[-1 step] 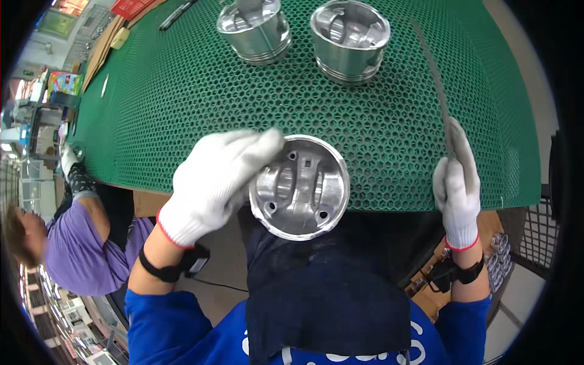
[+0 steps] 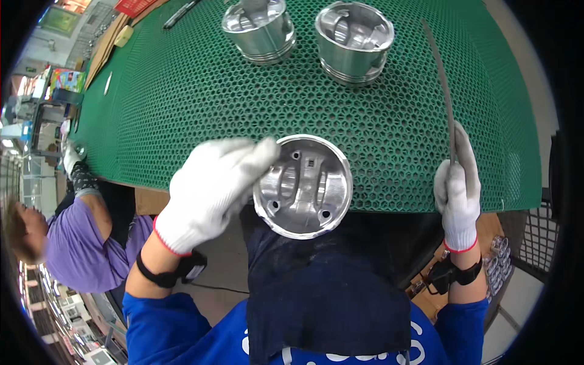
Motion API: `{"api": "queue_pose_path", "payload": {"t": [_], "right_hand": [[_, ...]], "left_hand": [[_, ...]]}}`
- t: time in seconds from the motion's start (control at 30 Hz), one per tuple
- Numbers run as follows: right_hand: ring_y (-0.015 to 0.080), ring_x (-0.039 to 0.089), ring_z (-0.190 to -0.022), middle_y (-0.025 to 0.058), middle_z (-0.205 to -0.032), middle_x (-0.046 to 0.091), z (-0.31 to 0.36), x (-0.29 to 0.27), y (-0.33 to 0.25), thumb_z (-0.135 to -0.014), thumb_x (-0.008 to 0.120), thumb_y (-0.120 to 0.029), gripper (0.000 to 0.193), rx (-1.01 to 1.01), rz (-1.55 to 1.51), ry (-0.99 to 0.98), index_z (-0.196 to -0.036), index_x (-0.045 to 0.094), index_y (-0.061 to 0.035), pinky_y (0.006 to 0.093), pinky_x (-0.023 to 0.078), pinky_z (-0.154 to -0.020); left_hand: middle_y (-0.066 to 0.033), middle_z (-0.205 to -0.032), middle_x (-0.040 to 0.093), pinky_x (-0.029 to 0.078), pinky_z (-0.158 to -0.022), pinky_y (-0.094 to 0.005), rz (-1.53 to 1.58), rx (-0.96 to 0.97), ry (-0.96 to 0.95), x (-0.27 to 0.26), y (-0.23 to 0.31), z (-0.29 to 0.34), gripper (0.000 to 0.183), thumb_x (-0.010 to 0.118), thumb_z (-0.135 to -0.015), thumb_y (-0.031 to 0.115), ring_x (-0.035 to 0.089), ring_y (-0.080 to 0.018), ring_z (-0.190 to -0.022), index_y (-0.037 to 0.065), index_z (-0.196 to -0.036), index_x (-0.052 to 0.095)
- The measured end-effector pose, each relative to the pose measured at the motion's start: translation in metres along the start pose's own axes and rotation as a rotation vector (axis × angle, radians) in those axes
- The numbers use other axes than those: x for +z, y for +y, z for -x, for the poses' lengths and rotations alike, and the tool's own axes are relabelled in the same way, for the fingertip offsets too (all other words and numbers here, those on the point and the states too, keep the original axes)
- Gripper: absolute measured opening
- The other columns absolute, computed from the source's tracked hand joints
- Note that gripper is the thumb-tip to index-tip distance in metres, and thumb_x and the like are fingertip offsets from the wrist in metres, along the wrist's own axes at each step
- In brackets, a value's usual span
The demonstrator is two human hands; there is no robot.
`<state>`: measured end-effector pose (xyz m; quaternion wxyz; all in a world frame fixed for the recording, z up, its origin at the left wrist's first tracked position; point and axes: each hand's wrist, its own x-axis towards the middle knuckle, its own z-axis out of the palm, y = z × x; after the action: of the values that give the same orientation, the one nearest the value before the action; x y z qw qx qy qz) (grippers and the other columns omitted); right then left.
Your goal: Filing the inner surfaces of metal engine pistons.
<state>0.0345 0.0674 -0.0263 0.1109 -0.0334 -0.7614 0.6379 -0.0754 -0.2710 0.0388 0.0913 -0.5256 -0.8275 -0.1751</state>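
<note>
A silvery metal piston (image 2: 307,188) is at the near edge of the table, its hollow underside turned up to me. My left hand (image 2: 213,182), in a white knitted glove with a red cuff, closes on the piston's left side. Its fingertips reach the upper left rim, and the thumb is mostly hidden. My right hand (image 2: 458,188), gloved alike, grips the lower end of a long, thin grey file (image 2: 443,82) that points away from me, apart from the piston. Two more pistons, a left one (image 2: 261,39) and a right one (image 2: 353,52), stand hollow side up farther back.
A green mat with a hole pattern (image 2: 213,97) covers the table. Pens (image 2: 180,13) and a red basket (image 2: 131,6) are at the far left. A person in a purple shirt (image 2: 85,255) sits at the left. Small metal parts (image 2: 497,261) lie in a box low on the right.
My left hand has shifted slightly left and down. The pistons appear a little farther right in the picture, and the file's tip has swung slightly right.
</note>
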Motion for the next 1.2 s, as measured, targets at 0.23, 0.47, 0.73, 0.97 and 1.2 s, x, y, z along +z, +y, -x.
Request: {"api": "queue_pose_path", "payload": {"t": [0.23,0.47,0.73,0.97,1.2], "right_hand": [[0.0029,0.04,-0.059,0.0131,-0.147,0.042,-0.008,0.008,0.01,-0.099,0.05,-0.033,0.066,-0.082,0.021,-0.026,-0.147,0.026,0.0063,0.018,0.034,-0.049],[0.0042,0.041,-0.056,0.0113,-0.143,0.046,0.002,-0.002,0.023,-0.1,0.049,-0.033,0.066,-0.064,-0.011,-0.051,-0.147,0.026,0.0063,0.0194,0.035,-0.047],[0.0068,0.047,-0.056,0.0117,-0.112,0.062,0.002,0.003,0.006,-0.098,0.049,-0.032,0.063,-0.09,0.018,-0.045,-0.144,0.031,0.0081,0.0222,0.039,-0.05],[0.0077,0.049,-0.059,0.0137,-0.128,0.057,0.008,-0.002,0.025,-0.098,0.051,-0.031,0.061,-0.063,0.027,-0.039,-0.144,0.034,0.0068,0.0225,0.041,-0.051],[0.0054,0.043,-0.058,0.006,-0.139,0.051,0.004,-0.002,0.027,-0.098,0.051,-0.022,0.058,-0.071,0.024,-0.045,-0.147,0.032,0.0023,0.0218,0.039,-0.052]], "left_hand": [[-0.0066,-0.083,0.063,0.052,-0.073,-0.0384,0.509,0.085,-0.321,-0.055,0.026,0.023,0.027,0.072,-0.075,0.018,0.064,-0.0275,-0.081,0.006,-0.099,0.067],[-0.0016,-0.085,0.059,0.047,-0.088,-0.0405,-0.168,0.375,-0.337,-0.028,-0.007,-0.031,0.022,0.066,-0.071,0.028,0.058,-0.0244,-0.089,0.014,-0.086,0.06],[-0.0168,-0.106,0.065,0.052,-0.088,-0.0418,-0.573,-0.738,-0.061,-0.068,-0.156,0.022,0.047,0.079,-0.073,0.031,0.064,-0.0351,-0.097,0.003,-0.107,0.063],[-0.0147,-0.117,0.061,0.046,-0.097,-0.0413,-0.304,-0.171,0.229,-0.027,-0.136,-0.052,0.064,0.08,-0.07,0.015,0.058,-0.0325,-0.111,0.006,-0.127,0.054],[-0.012,-0.098,0.062,0.037,-0.103,-0.0528,-0.388,-0.171,0.005,0.01,-0.102,-0.069,0.022,0.063,-0.085,0.025,0.057,-0.0337,-0.098,0.012,-0.102,0.062]]}}
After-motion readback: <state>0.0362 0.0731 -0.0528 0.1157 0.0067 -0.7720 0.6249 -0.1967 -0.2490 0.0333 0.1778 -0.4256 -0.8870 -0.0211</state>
